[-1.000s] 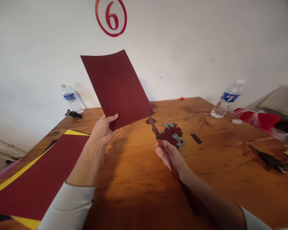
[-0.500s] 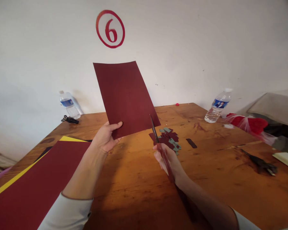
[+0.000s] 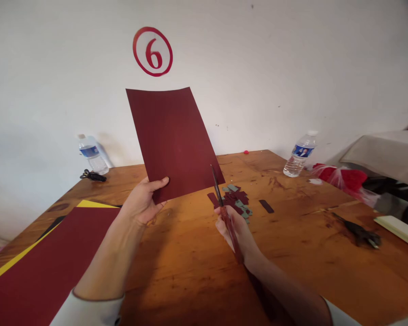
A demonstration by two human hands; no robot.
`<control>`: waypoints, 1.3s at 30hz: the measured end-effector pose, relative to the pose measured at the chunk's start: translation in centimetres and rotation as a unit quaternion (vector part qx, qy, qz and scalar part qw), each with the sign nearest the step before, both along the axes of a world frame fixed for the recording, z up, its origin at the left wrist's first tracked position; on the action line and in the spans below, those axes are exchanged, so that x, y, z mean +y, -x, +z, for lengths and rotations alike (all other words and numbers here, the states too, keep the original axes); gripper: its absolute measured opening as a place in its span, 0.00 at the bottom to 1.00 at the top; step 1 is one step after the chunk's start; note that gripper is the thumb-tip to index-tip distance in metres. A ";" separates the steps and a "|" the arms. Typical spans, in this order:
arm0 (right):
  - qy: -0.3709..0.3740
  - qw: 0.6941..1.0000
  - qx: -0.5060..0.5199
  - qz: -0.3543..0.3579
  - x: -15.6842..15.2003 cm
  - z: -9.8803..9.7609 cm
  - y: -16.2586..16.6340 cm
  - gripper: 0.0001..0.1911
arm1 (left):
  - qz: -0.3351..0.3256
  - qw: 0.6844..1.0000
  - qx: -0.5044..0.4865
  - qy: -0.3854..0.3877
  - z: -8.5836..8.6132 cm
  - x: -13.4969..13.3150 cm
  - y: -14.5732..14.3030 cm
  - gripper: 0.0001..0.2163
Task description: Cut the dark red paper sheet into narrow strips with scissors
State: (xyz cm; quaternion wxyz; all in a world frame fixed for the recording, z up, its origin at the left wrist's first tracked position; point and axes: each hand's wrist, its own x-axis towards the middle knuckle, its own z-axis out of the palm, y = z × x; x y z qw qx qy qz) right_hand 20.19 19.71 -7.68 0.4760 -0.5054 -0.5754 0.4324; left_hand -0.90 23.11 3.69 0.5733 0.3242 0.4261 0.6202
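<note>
My left hand (image 3: 146, 199) pinches a dark red sheet of paper (image 3: 177, 136) at its lower left edge, thumb on the near face. The sheet is raised above the table and curves slightly along its top. My right hand (image 3: 238, 231) is closed around scissors (image 3: 228, 222) with reddish handles, seen edge-on. Their blades point up and overlap the sheet's lower edge near its right corner. Beyond that hand lies a pile of small dark red and grey-green paper pieces (image 3: 238, 199), partly covered by the hand. A dark strip (image 3: 266, 206) lies right of the pile.
Large red and yellow sheets (image 3: 64, 244) lie on the wooden table (image 3: 190, 280) at left. Water bottles stand at back left (image 3: 93, 154) and back right (image 3: 299, 156). Black pliers-like tool (image 3: 360, 233) and a pale block (image 3: 397, 231) are at right. A wall (image 3: 241, 68) rises behind.
The whole view has shifted slightly, so the wall number and table things appear a little lower and further left. Both hands keep hold of the sheet and scissors, in nearly the same pose.
</note>
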 end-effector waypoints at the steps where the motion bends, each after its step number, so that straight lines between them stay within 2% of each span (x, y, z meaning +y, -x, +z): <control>1: -0.003 1.000 -0.001 0.004 0.0 0.0 0.0 0.11 | 0.002 1.000 -0.003 0.002 0.1 0.0 -0.1 0.19; 7: -0.026 1.000 0.000 -0.001 0.2 -0.5 -0.2 0.11 | 0.018 1.000 -0.018 0.010 0.7 -0.5 -0.6 0.20; 14: -0.047 0.999 -0.018 -0.005 0.2 -0.5 -0.2 0.09 | 0.006 1.000 -0.015 0.008 0.7 -0.6 -0.5 0.22; 19: -0.054 0.998 -0.026 -0.025 0.1 -0.1 -0.1 0.08 | -0.003 1.000 -0.008 -0.005 0.6 -0.4 -0.3 0.18; 27: -0.063 0.997 -0.033 -0.017 0.1 -0.3 -0.3 0.10 | 0.001 1.000 -0.004 -0.009 0.6 -0.5 -0.2 0.15; 33: -0.050 0.999 -0.022 -0.006 0.2 -0.2 -0.2 0.11 | -0.001 1.000 -0.007 -0.003 0.6 -0.5 -0.1 0.22; 39: -0.038 0.999 -0.016 -0.004 0.2 0.1 -0.2 0.12 | -0.011 1.000 0.001 -0.010 0.3 -0.2 0.4 0.22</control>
